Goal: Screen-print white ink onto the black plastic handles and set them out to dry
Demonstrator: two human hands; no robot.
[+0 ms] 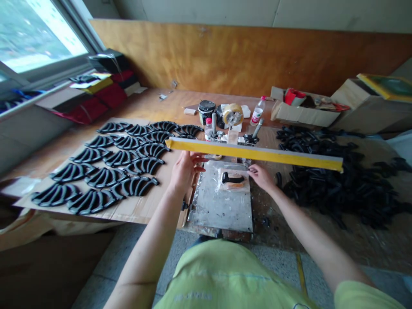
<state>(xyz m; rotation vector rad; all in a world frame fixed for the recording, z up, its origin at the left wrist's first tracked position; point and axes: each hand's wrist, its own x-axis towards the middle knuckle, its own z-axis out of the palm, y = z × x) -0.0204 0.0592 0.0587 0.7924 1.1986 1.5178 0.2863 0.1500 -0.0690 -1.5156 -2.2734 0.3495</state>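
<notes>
My left hand [186, 169] is at the far left corner of a grey metal plate [222, 208], its fingers bent inward, pointing right. At the far right corner, my right hand [261, 177] pinches with thumb and fingertips. A thin, faint edge runs between the two hands; what they grip is too small to make out. On the plate, a black curved handle [234, 178] lies in a pale holder [225, 186] with a tan strip beside it. Above and beyond my hands, a long yellow bar [257, 152] crosses the view and partly hides the metal clamps [255, 131].
Rows of black curved handles [103, 180] lie on cardboard at left. A heap of black pieces [341, 184] covers the right side. Behind stand a roll of tape [233, 115], a dark tub [206, 110], a bottle [258, 111] and an open carton [305, 110].
</notes>
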